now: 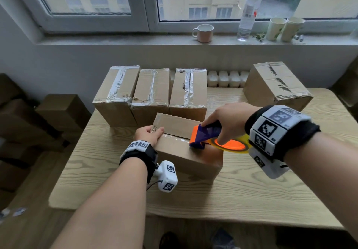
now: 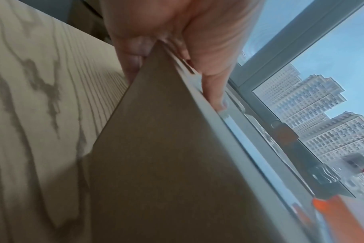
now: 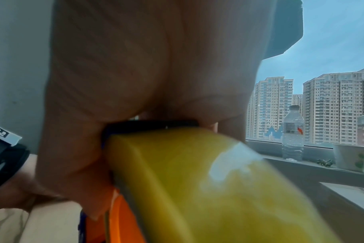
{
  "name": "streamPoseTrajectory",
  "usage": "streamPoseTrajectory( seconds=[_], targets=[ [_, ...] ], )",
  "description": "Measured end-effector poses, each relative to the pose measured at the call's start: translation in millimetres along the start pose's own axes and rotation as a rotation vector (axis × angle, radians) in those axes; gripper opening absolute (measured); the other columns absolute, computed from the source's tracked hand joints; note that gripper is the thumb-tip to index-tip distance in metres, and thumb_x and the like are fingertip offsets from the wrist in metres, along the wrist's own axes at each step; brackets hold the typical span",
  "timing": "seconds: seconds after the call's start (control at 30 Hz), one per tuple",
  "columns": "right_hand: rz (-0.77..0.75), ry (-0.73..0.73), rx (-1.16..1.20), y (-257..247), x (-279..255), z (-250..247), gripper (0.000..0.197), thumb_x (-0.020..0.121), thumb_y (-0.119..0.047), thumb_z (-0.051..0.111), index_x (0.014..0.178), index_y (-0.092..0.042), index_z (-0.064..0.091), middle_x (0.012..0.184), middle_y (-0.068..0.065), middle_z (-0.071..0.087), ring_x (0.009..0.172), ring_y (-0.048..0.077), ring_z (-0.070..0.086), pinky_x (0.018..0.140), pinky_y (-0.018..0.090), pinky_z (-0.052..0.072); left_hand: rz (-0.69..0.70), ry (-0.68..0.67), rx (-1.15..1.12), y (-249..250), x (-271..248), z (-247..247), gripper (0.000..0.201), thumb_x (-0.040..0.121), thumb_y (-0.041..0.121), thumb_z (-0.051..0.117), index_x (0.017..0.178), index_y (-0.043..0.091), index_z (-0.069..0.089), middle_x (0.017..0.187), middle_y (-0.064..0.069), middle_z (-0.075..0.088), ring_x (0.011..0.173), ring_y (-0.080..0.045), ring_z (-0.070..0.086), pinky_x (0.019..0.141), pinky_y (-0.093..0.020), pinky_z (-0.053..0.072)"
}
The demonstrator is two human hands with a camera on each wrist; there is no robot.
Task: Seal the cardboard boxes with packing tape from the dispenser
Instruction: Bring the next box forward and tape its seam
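fingers (image 1: pixel 210 120) curl round glossy dispenser (image 1: pixel 204 136) on matte box (image 1: pixel 186 161)

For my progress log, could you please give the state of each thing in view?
Front box, flaps closed, partly taped.
Tape dispenser, gripped by right hand, on front box.
Left hand, gripping front box.
Three rear boxes, taped shut.
Far-right box, closed.
Water bottle, upright, capped.
Mug, upright.

- near box (image 1: pixel 186 159) front-centre on tabletop (image 1: pixel 251 190)
- row of 3 boxes (image 1: pixel 151 93) just behind it, side by side
- 4th box (image 1: pixel 275 86) back-right, apart from row
- dispenser (image 1: pixel 205 136) on top of near box, R end; left hand (image 1: pixel 148 132) at L end
- windowsill (image 1: pixel 135 40) behind: mug (image 1: pixel 203 33) left of bottle (image 1: pixel 249 16), 2 cups (image 1: pixel 283 29) rightmost
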State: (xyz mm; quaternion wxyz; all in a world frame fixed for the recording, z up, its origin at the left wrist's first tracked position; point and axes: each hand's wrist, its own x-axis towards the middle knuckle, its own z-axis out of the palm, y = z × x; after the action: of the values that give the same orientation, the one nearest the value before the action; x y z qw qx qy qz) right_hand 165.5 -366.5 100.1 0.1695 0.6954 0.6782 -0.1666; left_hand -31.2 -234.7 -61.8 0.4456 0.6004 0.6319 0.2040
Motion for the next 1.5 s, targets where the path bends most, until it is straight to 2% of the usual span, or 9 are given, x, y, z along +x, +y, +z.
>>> streamPoseTrajectory(
  seconds=[0.1, 0.2, 0.27, 0.33, 0.5, 0.63, 0.83, 1.03, 1.5],
  targets=[
    [-0.03, 0.006, 0.012, -13.4, 3.3, -1.6, 0.057, 0.076, -0.037, 0.066, 0.13, -0.045, 0.052, 0.114, -0.013, 0.062, 0.094, 0.015, 0.054, 0.071, 0.029, 0.048, 0.008, 0.048, 0.035, -7.4, 3.5, -14.5, 0.028, 0.083, 0.03, 0.072, 0.106, 0.013, 0.072, 0.089, 0.001, 0.067, 0.09, -0.02, 0.064, 0.076, -0.025, 0.044],
    [-0.062, 0.05, -0.003, -32.9, 13.1, -2.2, 0.055, 0.075, -0.039, 0.065, 0.128, -0.044, 0.053, 0.113, -0.013, 0.063, 0.097, 0.017, 0.056, 0.076, 0.031, 0.052, -0.018, 0.162, 0.013, -15.4, 6.8, -31.0, 0.044, 0.077, 0.024, 0.078, 0.117, 0.011, 0.067, 0.112, -0.006, 0.067, 0.097, -0.022, 0.062, 0.087, -0.03, 0.048],
    [-0.074, 0.074, -0.015, -42.2, 20.2, -3.0, 0.053, 0.073, -0.039, 0.065, 0.125, -0.043, 0.055, 0.11, -0.012, 0.063, 0.097, 0.017, 0.057, 0.074, 0.031, 0.051, 0.015, 0.283, 0.174, -12.3, 6.1, -37.1, 0.049, 0.072, 0.027, 0.08, 0.118, 0.02, 0.065, 0.122, -0.008, 0.059, 0.11, -0.026, 0.056, 0.095, -0.035, 0.046],
    [-0.074, 0.07, -0.028, -44.5, 23.7, -4.9, 0.052, 0.073, -0.039, 0.066, 0.124, -0.043, 0.056, 0.109, -0.012, 0.064, 0.096, 0.017, 0.057, 0.07, 0.028, 0.049, 0.12, 0.321, 0.374, 1.7, -1.3, -34.7, 0.037, 0.07, 0.027, 0.078, 0.105, 0.027, 0.066, 0.116, -0.005, 0.053, 0.11, -0.026, 0.05, 0.093, -0.033, 0.044],
    [-0.061, 0.087, -0.003, -41.5, 20.0, -5.4, 0.054, 0.073, -0.039, 0.065, 0.126, -0.047, 0.055, 0.109, -0.014, 0.064, 0.094, 0.016, 0.056, 0.072, 0.029, 0.05, 0.294, -0.046, 0.388, 20.4, -14.9, -2.2, 0.019, 0.07, 0.036, 0.078, 0.069, 0.024, 0.064, 0.07, 0.01, 0.061, 0.072, -0.012, 0.059, 0.062, -0.021, 0.039],
    [-0.059, 0.082, 0.007, -42.8, 22.4, -4.0, 0.056, 0.072, -0.041, 0.066, 0.127, -0.046, 0.054, 0.108, -0.014, 0.065, 0.093, 0.015, 0.055, 0.069, 0.028, 0.046, 0.323, -0.113, 0.34, 17.0, -11.5, 3.1, 0.022, 0.071, 0.032, 0.08, 0.065, 0.022, 0.061, 0.062, 0.01, 0.057, 0.058, -0.005, 0.052, 0.052, -0.018, 0.035],
    [-0.062, 0.046, 0.03, -38.9, 20.6, -6.1, 0.058, 0.071, -0.041, 0.067, 0.128, -0.047, 0.053, 0.108, -0.013, 0.063, 0.095, 0.016, 0.055, 0.075, 0.031, 0.051, 0.286, -0.136, 0.319, 17.4, -7.6, 3.1, 0.021, 0.07, 0.029, 0.083, 0.068, 0.02, 0.064, 0.063, 0.008, 0.059, 0.057, -0.006, 0.053, 0.052, -0.019, 0.036],
    [-0.068, 0.059, 0.06, -30.9, 9.0, -2.9, 0.063, 0.075, -0.038, 0.067, 0.133, -0.049, 0.047, 0.109, -0.013, 0.059, 0.091, 0.014, 0.048, 0.066, 0.028, 0.041, 0.242, -0.14, 0.308, 18.7, -6.2, 1.6, 0.022, 0.069, 0.029, 0.084, 0.065, 0.02, 0.064, 0.064, 0.005, 0.062, 0.061, -0.011, 0.057, 0.058, -0.023, 0.042],
    [0.012, 0.054, 0.09, 18.0, -21.2, 22.1, 0.068, 0.072, -0.043, 0.069, 0.134, -0.054, 0.044, 0.115, -0.015, 0.06, 0.088, 0.013, 0.045, 0.071, 0.026, 0.039, 0.2, -0.081, 0.343, 24.8, -15.0, 5.1, 0.024, 0.069, 0.029, 0.085, 0.072, 0.016, 0.064, 0.068, 0.004, 0.062, 0.067, -0.014, 0.058, 0.057, -0.023, 0.042]
  ],
)
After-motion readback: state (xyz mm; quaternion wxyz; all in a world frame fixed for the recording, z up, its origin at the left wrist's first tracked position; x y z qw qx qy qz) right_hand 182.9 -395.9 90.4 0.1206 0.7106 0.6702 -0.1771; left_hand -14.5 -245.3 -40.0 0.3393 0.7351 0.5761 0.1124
